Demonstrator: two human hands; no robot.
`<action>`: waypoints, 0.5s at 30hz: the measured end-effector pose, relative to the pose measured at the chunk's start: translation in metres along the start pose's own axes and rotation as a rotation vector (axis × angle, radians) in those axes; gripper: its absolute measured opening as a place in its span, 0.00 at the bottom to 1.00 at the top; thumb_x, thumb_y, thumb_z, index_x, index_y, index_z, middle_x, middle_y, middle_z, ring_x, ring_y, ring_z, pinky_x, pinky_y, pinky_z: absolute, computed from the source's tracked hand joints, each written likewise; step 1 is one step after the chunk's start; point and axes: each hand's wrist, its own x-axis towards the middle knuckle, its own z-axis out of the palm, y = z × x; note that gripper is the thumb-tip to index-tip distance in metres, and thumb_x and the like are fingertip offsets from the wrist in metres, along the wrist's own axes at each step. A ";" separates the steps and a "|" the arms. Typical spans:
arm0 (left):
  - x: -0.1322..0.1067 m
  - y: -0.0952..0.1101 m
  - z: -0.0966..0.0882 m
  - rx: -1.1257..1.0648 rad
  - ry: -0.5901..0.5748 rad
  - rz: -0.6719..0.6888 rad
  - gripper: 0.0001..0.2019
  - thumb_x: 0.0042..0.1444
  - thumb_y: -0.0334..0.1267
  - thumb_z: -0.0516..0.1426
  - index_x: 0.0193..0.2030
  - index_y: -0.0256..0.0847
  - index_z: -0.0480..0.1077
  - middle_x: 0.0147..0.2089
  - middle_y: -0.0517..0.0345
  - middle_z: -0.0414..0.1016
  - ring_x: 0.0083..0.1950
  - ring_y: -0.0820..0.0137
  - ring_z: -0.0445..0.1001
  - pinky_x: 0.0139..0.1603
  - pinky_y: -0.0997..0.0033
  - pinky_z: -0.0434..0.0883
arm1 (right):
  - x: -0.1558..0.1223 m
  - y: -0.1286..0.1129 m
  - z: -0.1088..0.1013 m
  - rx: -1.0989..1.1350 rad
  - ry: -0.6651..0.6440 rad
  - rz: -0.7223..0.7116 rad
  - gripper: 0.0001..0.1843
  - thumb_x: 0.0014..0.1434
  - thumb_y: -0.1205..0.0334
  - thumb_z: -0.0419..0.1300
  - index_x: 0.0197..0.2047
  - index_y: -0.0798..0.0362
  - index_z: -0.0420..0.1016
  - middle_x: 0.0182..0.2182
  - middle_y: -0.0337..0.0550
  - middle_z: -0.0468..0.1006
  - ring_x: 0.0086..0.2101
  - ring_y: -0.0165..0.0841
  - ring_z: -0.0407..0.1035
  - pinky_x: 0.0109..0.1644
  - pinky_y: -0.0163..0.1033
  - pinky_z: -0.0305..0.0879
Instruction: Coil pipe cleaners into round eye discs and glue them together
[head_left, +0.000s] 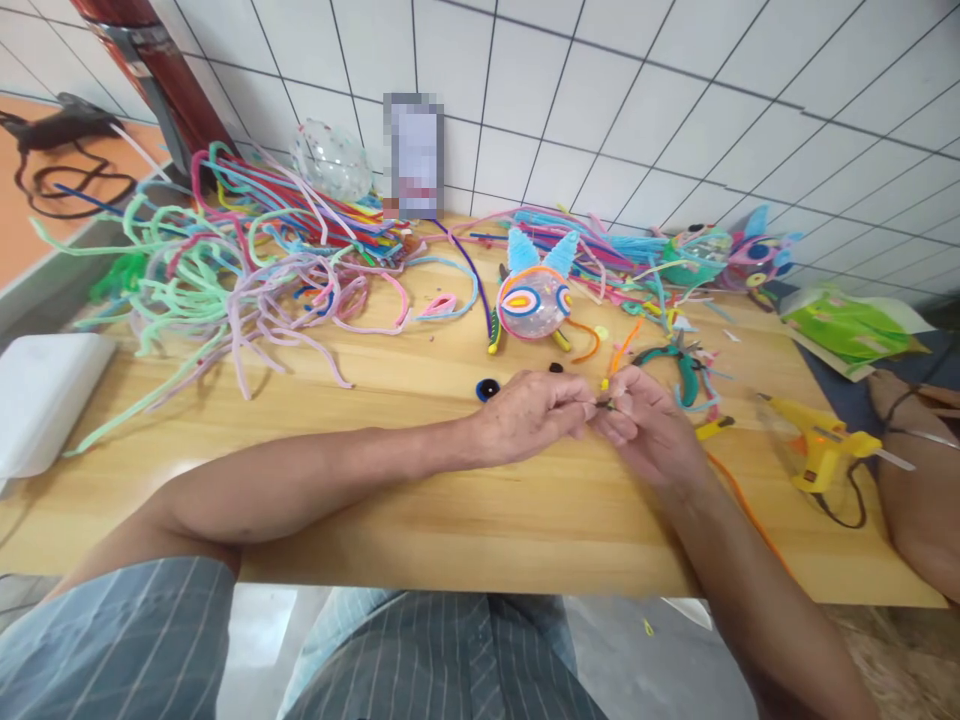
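Note:
My left hand (529, 415) and my right hand (649, 425) meet above the wooden table, fingertips pinched together. Between them is a small dark piece (604, 404), too small to identify. Just behind the fingers an orange pipe cleaner (624, 345) sticks up. A round black eye with a blue rim (487, 389) lies beside my left hand, and a small black bit (556, 368) is behind it. Farther back stands a clear ball figure (534, 305) with blue fuzzy ears, ringed eyes and yellow-green feet.
Pliers with teal handles (686, 375) and a yellow glue gun (821, 440) lie to the right, near another person's arm (919, 480). Tangled pipe cleaners (240, 285) cover the left back. A phone (416, 155) leans against the tiled wall. A white box (49, 400) sits far left.

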 end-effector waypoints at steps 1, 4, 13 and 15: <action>0.000 0.000 0.000 -0.004 -0.006 -0.001 0.11 0.68 0.36 0.54 0.34 0.38 0.72 0.32 0.60 0.80 0.32 0.75 0.74 0.35 0.76 0.68 | 0.001 0.000 -0.002 -0.010 -0.029 0.011 0.15 0.53 0.51 0.76 0.33 0.46 0.75 0.15 0.26 0.58 0.18 0.25 0.51 0.25 0.34 0.52; 0.001 0.000 0.000 -0.036 -0.015 -0.038 0.11 0.67 0.35 0.54 0.33 0.38 0.73 0.32 0.59 0.79 0.34 0.73 0.76 0.38 0.74 0.71 | 0.003 -0.001 -0.009 -0.129 -0.058 0.005 0.16 0.54 0.49 0.75 0.33 0.47 0.74 0.16 0.28 0.61 0.19 0.26 0.55 0.26 0.34 0.55; 0.003 0.002 0.004 -0.265 0.026 -0.207 0.09 0.66 0.34 0.56 0.35 0.36 0.73 0.32 0.58 0.80 0.32 0.75 0.76 0.38 0.76 0.72 | 0.017 -0.028 -0.087 -1.201 0.721 -0.133 0.19 0.61 0.47 0.61 0.49 0.49 0.79 0.37 0.46 0.83 0.38 0.41 0.78 0.46 0.48 0.74; 0.005 0.001 0.004 -0.330 0.046 -0.230 0.08 0.65 0.34 0.57 0.35 0.35 0.74 0.32 0.58 0.80 0.31 0.76 0.76 0.37 0.77 0.72 | 0.022 -0.033 -0.109 -1.345 0.825 -0.068 0.19 0.58 0.49 0.64 0.46 0.54 0.79 0.40 0.56 0.83 0.43 0.50 0.78 0.51 0.58 0.72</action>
